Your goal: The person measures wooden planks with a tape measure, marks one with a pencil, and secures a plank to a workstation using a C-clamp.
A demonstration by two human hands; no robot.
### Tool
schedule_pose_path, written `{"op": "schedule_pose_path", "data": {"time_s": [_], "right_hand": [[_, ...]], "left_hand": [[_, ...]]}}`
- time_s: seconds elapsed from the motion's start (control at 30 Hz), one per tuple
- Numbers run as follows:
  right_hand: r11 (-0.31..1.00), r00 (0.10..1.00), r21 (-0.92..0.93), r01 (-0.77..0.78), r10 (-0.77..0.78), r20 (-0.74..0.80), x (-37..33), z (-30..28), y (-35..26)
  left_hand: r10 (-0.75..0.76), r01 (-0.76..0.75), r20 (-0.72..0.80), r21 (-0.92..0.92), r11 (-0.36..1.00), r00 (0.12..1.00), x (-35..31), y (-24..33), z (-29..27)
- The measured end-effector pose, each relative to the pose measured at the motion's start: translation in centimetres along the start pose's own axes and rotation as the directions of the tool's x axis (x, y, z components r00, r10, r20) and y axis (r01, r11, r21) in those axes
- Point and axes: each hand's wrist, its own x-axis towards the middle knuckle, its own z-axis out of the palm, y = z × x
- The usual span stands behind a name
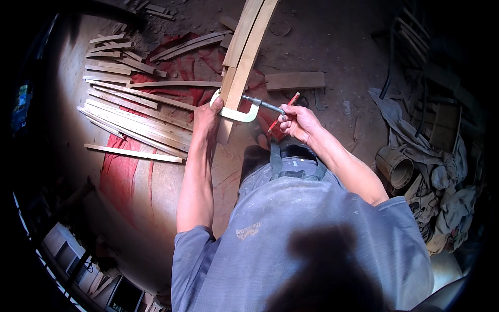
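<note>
A pale C-clamp (243,116) reaches around two long wooden strips (240,78) lying side by side. At the strips' left edge, my left hand (208,117) is closed around the clamp's frame. The clamp's threaded screw (269,106) sticks out to the right, its inner end close to the wood; whether it presses on it I cannot tell. My right hand (301,125) pinches the outer end of that screw. A red pencil (294,98) also sits in its fingers, slanting across the screw's end.
Many loose wooden strips (138,122) lie on a red cloth (117,179) to the left. Beyond my right hand a short board (295,80) rests on the floor. Far right are a round hollow container (399,169) and crumpled cloth (447,177).
</note>
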Motion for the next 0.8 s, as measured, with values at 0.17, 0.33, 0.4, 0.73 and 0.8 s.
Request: {"op": "schedule_pose_path", "data": {"time_s": [0.17,0.33,0.4,0.73,0.8], "right_hand": [[0.639,0.826,-0.748,0.179,-0.511,-0.239,-0.9,0.8,0.2],[-0.114,0.633,-0.896,0.429,-0.67,0.389,-1.9,0.7,0.8],[0.445,0.834,-0.796,0.41,-0.535,0.131,-1.1,0.4,0.5],[-0.148,0.572,-0.869,0.472,-0.699,0.43,-2.1,0.3,0.9],[-0.207,0.572,-0.861,0.465,-0.671,0.471,-2.2,1.0,1.1]], "left_hand": [[-0.007,0.007,-0.015,-0.021,1.0,1.0,-0.2,0.2,0.2],[0.04,-0.038,0.03,-0.046,0.998,0.999,0.6,-0.7,-0.3],[0.036,-0.035,0.039,-0.031,0.999,0.999,1.1,-1.1,-0.6],[0.015,-0.013,0.046,-0.032,0.999,0.999,-0.1,0.0,-0.2],[0.034,-0.034,0.009,-0.018,0.999,0.999,0.1,-0.3,-0.3]]}}
